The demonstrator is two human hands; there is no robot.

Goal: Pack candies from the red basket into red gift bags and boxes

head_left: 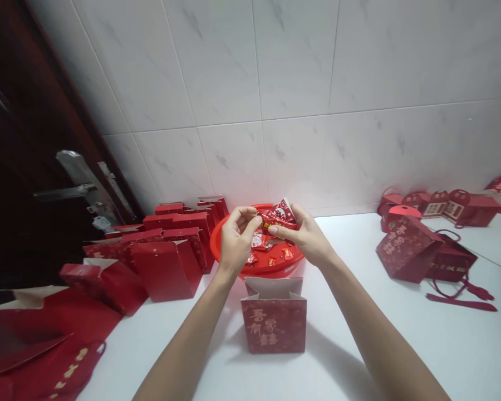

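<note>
Above a red plastic basket (214, 245), my right hand (307, 234) is closed on several red wrapped candies (279, 218), the thumb lying across them. My left hand (237, 236) meets it from the other side, its thumb and forefinger pinched at the left end of a candy wrapper. Small red-wrapped candies (287, 254) lie in the basket below. In front of the basket, between my forearms, an open dark red paper gift box (275, 328) with pale printed characters stands upright. Its pale inside shows at the top, but the bottom is hidden.
Several open red paper boxes (162, 270) stand in rows on the left, beside a dark door with a metal handle (67, 192). Red bags (29, 367) lie at front left. Closed boxes with handles (409, 245) stand at right on the white table (342, 289). A tiled wall (300, 156) rises behind.
</note>
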